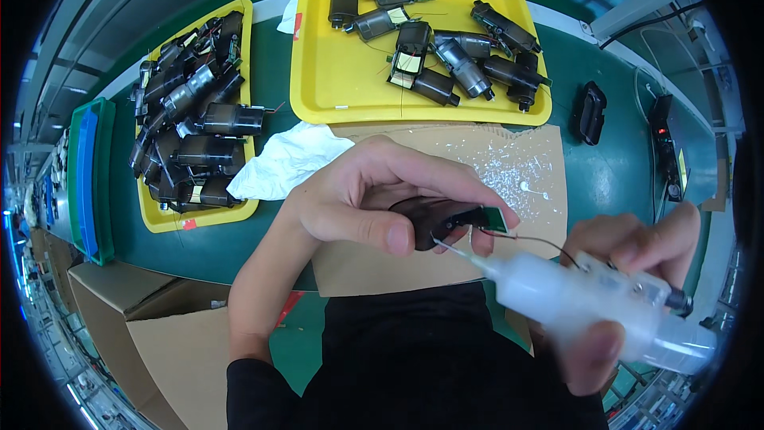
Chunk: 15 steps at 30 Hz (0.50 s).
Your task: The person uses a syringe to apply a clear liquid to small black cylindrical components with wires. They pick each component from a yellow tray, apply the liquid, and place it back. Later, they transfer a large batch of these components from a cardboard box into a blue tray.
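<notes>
My left hand (358, 183) is closed round a dark, glossy plastic housing (422, 215), above the cardboard. A small green circuit board (494, 219) sticks out at the housing's right end. My right hand (656, 247), partly blurred, grips a translucent white dispensing bottle (541, 291) with a thin needle tip. That needle points left, its end at the housing's lower edge. Against the bottle, under my right fingers, lies a clear-and-black part (629, 280) whose kind I cannot make out. A thin dark wire (545, 242) runs between it and the circuit board.
Yellow trays of dark cylindrical assemblies stand at the back (318, 103) and left (151, 221). White-spotted cardboard (382, 271) lies under my hands, a white cloth (290, 161) beside it. A black shell (589, 114) sits right; a cardboard box (183, 358) stands lower left.
</notes>
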Motion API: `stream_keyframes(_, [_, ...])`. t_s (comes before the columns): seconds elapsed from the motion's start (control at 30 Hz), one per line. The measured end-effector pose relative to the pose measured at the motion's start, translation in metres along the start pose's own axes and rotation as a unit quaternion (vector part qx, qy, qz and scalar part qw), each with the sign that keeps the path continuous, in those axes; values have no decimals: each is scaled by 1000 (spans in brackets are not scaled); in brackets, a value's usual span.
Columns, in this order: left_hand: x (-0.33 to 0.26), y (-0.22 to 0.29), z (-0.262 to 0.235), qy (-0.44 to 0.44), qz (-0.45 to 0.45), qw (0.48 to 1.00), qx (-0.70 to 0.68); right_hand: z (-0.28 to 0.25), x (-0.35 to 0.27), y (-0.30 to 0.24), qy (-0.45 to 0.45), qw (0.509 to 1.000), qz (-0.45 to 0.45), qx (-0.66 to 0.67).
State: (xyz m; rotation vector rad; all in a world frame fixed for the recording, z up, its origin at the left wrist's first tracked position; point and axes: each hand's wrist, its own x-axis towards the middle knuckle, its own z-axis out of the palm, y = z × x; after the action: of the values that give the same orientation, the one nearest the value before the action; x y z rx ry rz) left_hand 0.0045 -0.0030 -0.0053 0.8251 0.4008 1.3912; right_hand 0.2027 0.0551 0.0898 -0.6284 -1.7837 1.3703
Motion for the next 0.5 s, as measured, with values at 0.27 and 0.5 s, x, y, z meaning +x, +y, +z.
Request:
stream_keyframes(0.27, [7, 12, -9, 21, 14, 999, 34, -23, -7, 31, 61, 985, -155, 51])
stream_keyframes(0.5, [-35, 69, -5, 187, 48, 753, 629, -18, -5, 100, -18, 977, 82, -198])
